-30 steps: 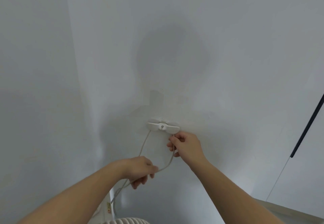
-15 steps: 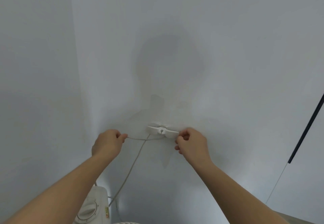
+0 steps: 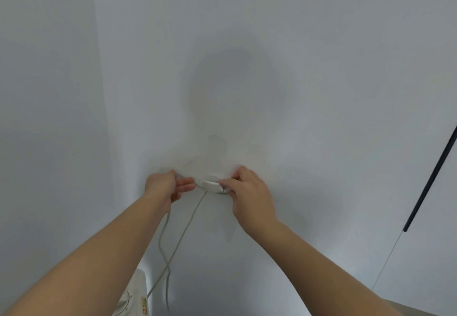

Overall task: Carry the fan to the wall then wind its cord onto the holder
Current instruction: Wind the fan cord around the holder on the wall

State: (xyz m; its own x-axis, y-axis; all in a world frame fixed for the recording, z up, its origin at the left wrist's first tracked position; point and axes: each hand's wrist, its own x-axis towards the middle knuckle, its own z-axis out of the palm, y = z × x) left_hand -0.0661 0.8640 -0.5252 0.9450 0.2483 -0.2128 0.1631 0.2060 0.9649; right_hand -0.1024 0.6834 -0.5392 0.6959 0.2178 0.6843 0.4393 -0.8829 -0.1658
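A small white cord holder (image 3: 212,184) is fixed to the white wall at about hand height. My right hand (image 3: 249,192) pinches the cord against the holder's right end and covers that end. My left hand (image 3: 166,185) grips the pale grey cord (image 3: 188,221) just left of the holder, with the fingers partly spread. Two strands of cord hang down from the hands and cross near the bottom. The white fan (image 3: 134,298) shows only as a top corner with a dial at the lower left, beside my left forearm.
The two white walls meet in a corner (image 3: 103,118) to the left. A thin black rod (image 3: 430,177) leans along the right edge, with a fine line below it. A strip of floor (image 3: 420,309) shows at the bottom right.
My left hand has moved right and closer to the holder, bringing the cord with it. My right hand has shifted left onto the holder's right end. A second strand now hangs below my left hand.
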